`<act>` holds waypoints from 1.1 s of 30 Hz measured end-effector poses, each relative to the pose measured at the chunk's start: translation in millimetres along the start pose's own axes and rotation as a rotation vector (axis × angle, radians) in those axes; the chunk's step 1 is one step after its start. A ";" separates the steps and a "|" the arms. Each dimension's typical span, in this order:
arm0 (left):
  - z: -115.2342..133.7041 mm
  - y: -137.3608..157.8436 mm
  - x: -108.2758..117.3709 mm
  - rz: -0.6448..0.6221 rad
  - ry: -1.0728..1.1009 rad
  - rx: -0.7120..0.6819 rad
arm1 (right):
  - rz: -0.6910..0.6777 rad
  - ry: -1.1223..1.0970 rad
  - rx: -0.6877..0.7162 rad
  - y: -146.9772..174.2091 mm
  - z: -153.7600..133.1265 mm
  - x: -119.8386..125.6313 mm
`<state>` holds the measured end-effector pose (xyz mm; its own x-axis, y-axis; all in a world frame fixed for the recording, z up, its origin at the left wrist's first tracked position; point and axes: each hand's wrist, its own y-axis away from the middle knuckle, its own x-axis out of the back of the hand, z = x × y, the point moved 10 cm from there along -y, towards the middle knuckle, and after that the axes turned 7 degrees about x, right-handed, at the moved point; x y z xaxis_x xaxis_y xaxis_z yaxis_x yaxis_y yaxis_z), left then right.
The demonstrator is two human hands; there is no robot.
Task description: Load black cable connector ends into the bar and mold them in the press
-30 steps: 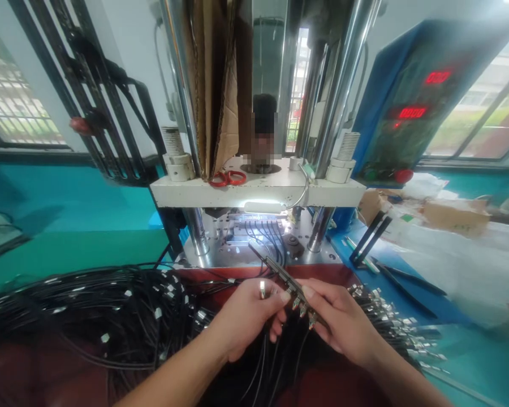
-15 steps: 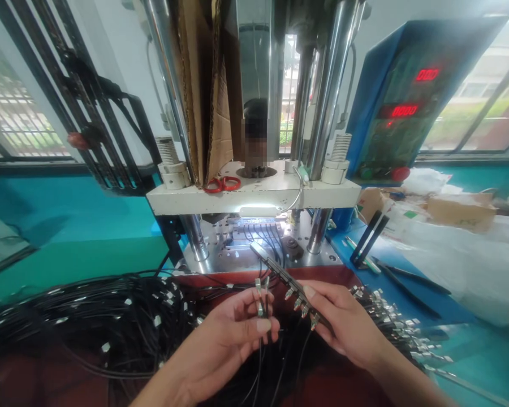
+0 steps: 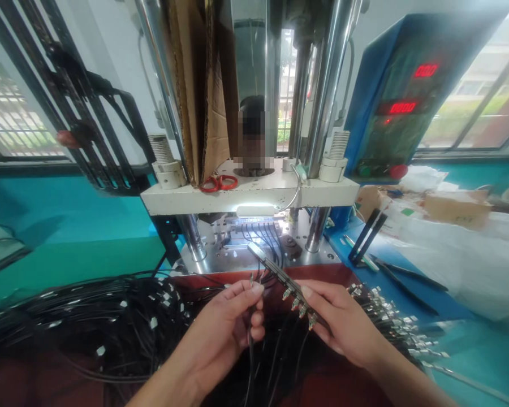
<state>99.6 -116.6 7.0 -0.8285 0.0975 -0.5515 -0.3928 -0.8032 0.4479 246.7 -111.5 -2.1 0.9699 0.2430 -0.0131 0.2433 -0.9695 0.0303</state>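
Note:
In the head view, my left hand (image 3: 227,322) is closed in a pinch on black cables (image 3: 250,367) with small metal connector ends, just left of the bar. Only the tips of these ends show above the thumb. My right hand (image 3: 343,316) grips the lower end of a long, narrow metal bar (image 3: 276,272), thumb on top. The bar tilts up to the left. Several metal connectors (image 3: 294,303) sit along its lower edge, with cables hanging below them. My right fingers hide the bar's near end.
Ahead stands a press with a white plate (image 3: 207,200), a steel bed (image 3: 212,257) and red-handled scissors (image 3: 218,182). Bundled black cables (image 3: 123,333) lie left; a pile of metal connectors (image 3: 401,319) lies right. Beyond are pliers (image 3: 407,280) and a blue control box (image 3: 390,102).
My left thumb has moved up and closed over the connector ends, which stood out in the open between the fingers before. My right hand and the bar stay nearly still.

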 end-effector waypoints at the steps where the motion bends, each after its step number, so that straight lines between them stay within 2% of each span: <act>1: -2.0 -1.6 1.5 0.007 -0.005 0.027 | 0.002 0.003 -0.003 0.0 0.2 0.0; 6: -2.9 -9.9 0.3 -0.040 -0.166 0.051 | -0.010 0.003 -0.014 0.8 0.5 -2.1; 12: -2.5 -17.7 -4.8 -0.016 -0.303 0.061 | 0.002 -0.007 -0.010 0.6 0.8 -0.5; 25: -8.0 -28.0 -4.5 0.023 -0.272 0.020 | 0.023 0.024 -0.029 1.2 -0.6 -0.5; 33: -6.7 -26.6 -5.4 0.071 -0.300 -0.030 | -0.014 0.091 0.035 1.2 -7.8 -4.5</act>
<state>117.3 -99.7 -6.7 -0.9359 0.2061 -0.2856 -0.3217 -0.8306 0.4546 242.6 -113.5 5.9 0.9633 0.2569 0.0777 0.2580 -0.9661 -0.0047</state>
